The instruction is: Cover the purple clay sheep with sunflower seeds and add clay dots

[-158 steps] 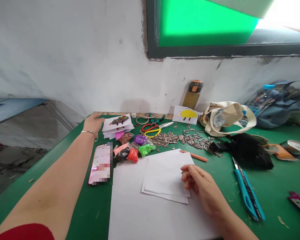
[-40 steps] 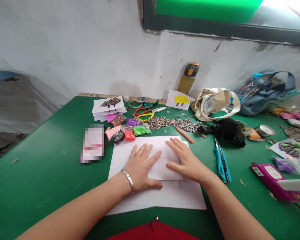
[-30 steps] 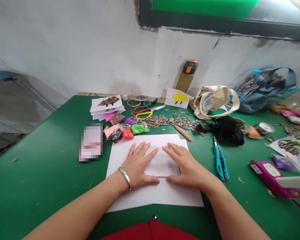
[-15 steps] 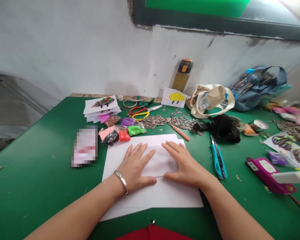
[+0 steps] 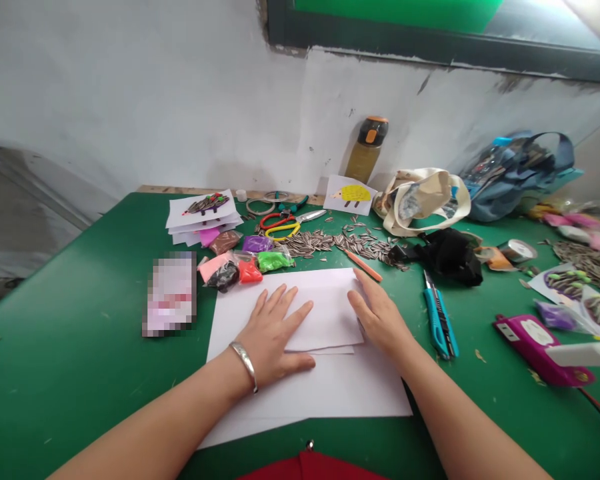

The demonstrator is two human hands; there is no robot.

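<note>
Small white paper sheets (image 5: 325, 320) lie on top of larger white sheets (image 5: 340, 387). My left hand (image 5: 275, 333), a silver bangle at its wrist, rests flat with fingers spread over their left part. At the right edge of the small sheets, my right hand (image 5: 383, 317) has its thumb and forefinger at the top sheet's rim; its other fingers are mostly hidden. That top sheet sits slightly askew over another, whose lower edge shows beneath. Bags of coloured clay (image 5: 250, 270) touch the far left of the paper.
A teal utility knife (image 5: 439, 320) lies right of my right hand, blade out. Beyond the paper are sunflower seeds (image 5: 310, 243), scissors (image 5: 283, 230) and an orange stick (image 5: 363, 265). A magenta glue-gun-like device (image 5: 540, 350) and a black bundle (image 5: 447, 257) are on the right.
My right hand has slid right from lying spread on the small sheets to their right edge. The top sheet has shifted right, uncovering a lower one. My left hand stays put.
</note>
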